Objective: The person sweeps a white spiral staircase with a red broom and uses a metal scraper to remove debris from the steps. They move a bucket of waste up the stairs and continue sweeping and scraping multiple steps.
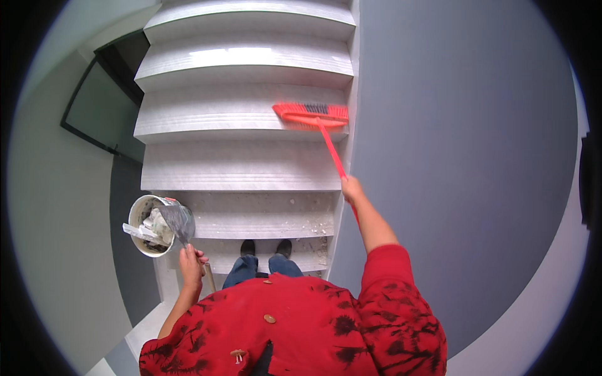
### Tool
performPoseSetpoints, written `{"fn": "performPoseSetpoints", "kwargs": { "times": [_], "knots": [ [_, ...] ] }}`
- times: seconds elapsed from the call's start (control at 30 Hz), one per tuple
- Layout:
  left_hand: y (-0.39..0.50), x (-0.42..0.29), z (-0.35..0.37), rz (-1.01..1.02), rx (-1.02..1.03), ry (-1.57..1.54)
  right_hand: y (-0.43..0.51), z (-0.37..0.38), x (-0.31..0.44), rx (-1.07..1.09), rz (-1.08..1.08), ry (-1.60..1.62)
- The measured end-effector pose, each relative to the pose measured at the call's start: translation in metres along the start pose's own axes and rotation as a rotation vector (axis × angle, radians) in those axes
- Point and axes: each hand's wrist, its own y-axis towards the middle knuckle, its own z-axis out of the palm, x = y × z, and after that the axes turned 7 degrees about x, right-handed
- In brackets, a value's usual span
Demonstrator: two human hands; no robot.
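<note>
My right hand (352, 190) grips the red handle of a broom (312, 115), arm stretched forward. The broom's red and black bristle head lies on a pale stone stair tread at its right end, near the wall. On the left, my left hand (192, 263) is closed around the handle of a wide-bladed scraper (175, 223). The scraper's grey blade overlaps the rim of a white bucket (141, 249) in this view; whether they touch I cannot tell. White lumps and a pale strip fill the bucket.
Pale steps (244, 164) rise ahead. Crumbs and white bits of debris (320, 230) lie on the lower treads, mostly to the right. A grey-painted wall (447, 164) borders the stairs on the right. At the left is a dark-framed window (101, 105). My shoes stand on a low step.
</note>
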Motion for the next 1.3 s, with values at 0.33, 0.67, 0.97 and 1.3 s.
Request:
{"fn": "performPoseSetpoints", "kwargs": {
  "times": [0.33, 0.67, 0.97, 1.3],
  "knots": [
    [0.003, 0.025, -0.012, -0.048, 0.068, -0.007, -0.231, 0.013, -0.084, 0.142, 0.216, 0.14],
    [0.002, 0.025, -0.024, -0.009, 0.065, 0.06, -0.046, 0.05, -0.058, 0.001, 0.041, -0.157],
    [-0.015, 0.047, -0.057, -0.126, 0.022, 0.088, -0.094, 0.063, -0.1, 0.166, 0.182, 0.118],
    [0.005, 0.051, -0.055, -0.114, 0.006, 0.033, -0.215, 0.009, -0.04, 0.146, 0.191, 0.016]
  ]
}}
